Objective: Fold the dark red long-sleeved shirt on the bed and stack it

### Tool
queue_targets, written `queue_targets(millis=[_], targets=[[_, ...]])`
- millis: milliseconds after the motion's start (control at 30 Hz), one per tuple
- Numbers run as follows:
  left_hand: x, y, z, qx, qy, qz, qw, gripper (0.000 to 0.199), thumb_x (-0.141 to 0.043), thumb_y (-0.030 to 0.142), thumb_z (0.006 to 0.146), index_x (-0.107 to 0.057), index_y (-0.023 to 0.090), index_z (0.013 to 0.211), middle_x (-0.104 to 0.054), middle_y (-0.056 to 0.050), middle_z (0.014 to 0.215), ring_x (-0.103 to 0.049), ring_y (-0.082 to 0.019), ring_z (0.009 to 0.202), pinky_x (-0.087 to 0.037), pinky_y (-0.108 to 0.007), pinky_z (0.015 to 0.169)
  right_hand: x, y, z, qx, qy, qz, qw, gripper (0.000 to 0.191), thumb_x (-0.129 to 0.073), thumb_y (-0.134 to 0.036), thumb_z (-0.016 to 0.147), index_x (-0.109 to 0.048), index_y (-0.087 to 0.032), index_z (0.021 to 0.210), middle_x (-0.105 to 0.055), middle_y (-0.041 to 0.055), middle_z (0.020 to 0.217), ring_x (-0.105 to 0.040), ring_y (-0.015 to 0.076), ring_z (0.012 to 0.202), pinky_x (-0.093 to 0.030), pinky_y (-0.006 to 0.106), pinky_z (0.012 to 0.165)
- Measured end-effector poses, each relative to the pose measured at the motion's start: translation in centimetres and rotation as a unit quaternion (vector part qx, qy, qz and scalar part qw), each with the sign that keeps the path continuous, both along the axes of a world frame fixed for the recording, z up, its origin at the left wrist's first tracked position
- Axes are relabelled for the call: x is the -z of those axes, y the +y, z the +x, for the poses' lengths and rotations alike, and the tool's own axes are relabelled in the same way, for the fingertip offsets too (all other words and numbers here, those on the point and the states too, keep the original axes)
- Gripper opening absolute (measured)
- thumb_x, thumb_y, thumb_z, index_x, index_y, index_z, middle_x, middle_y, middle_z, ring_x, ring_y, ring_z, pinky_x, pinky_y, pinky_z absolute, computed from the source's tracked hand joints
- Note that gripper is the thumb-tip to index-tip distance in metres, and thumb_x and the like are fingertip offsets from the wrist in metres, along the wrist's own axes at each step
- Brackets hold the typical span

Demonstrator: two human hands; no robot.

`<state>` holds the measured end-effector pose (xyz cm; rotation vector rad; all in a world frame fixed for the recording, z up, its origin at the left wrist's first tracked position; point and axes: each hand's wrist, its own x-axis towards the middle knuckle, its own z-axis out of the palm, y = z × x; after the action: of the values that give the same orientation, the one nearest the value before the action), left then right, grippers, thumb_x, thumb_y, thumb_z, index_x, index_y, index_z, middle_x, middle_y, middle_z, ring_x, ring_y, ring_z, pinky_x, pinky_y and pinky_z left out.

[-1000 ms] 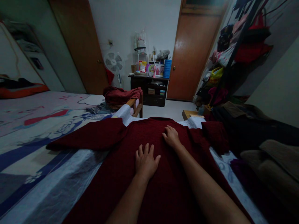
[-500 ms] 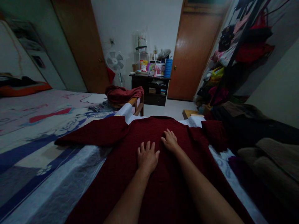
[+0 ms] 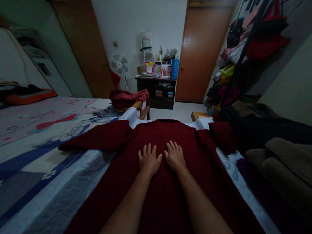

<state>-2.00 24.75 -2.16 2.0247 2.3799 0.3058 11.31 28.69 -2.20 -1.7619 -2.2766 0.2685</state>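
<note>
Your left hand (image 3: 149, 161) and right hand (image 3: 175, 157) lay flattened, palms down with fingers apart, just beside each other on the upper middle of the dark red garment (image 3: 164, 191), spread over pale cloth (image 3: 73, 182), one sleeve (image 3: 99, 136) reaching left over patterned bedding (image 3: 70, 113).

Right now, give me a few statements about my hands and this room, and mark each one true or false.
1. The left hand and the right hand rest on the dark red garment. True.
2. The right hand is balled into a fist. False: it lies open, palm down.
3. A white fan stands left of the dark cabinet. True.
4. The top of the dark cabinet is bare. False: a blue container stands there.
</note>
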Motion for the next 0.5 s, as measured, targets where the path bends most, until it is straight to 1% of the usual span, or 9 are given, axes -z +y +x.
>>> queue_targets(millis=[133,300,400,500], targets=[[0.2,0.2,-0.4,-0.004,0.011,-0.011,1.000,0.061,-0.036,0.055,0.091,-0.042,0.024,0.144,-0.035,-0.010,0.154,-0.026,-0.033,0.142,-0.021,-0.058,0.112,0.1,0.0,-0.1,0.003,0.008,0.011,1.000,0.054,-0.037,-0.039,0.095,-0.040,-0.019,0.145,-0.032,0.0059,0.155,-0.022,0.0275,0.144,-0.013,0.045,0.115],[0.3,0.1,-0.1,-0.006,0.016,-0.025,1.000,0.064,-0.032,0.057,0.091,-0.038,0.024,0.146,-0.030,-0.009,0.156,-0.023,-0.034,0.143,-0.019,-0.059,0.113,0.3,0.1,-0.1,0.008,0.004,0.001,1.000,0.054,-0.037,-0.039,0.095,-0.040,-0.019,0.145,-0.031,0.0055,0.155,-0.021,0.0269,0.144,-0.012,0.044,0.116],[-0.2,0.6,0.0,-0.009,0.004,-0.070,0.998,0.067,-0.031,0.059,0.091,-0.033,0.025,0.148,-0.025,-0.009,0.158,-0.018,-0.036,0.144,-0.017,-0.063,0.112,0.2,0.0,-0.1,0.004,0.007,0.007,1.000,0.054,-0.036,-0.039,0.095,-0.040,-0.019,0.145,-0.031,0.0057,0.155,-0.021,0.0277,0.144,-0.012,0.044,0.115],[-0.6,1.8,-0.7,-0.005,-0.009,-0.114,0.993,0.068,-0.029,0.061,0.090,-0.030,0.027,0.149,-0.022,-0.008,0.159,-0.017,-0.036,0.145,-0.019,-0.065,0.110,0.2,-0.1,-0.1,0.003,0.008,0.012,1.000,0.054,-0.036,-0.039,0.095,-0.040,-0.018,0.145,-0.032,0.0077,0.155,-0.022,0.0283,0.143,-0.012,0.045,0.115]])
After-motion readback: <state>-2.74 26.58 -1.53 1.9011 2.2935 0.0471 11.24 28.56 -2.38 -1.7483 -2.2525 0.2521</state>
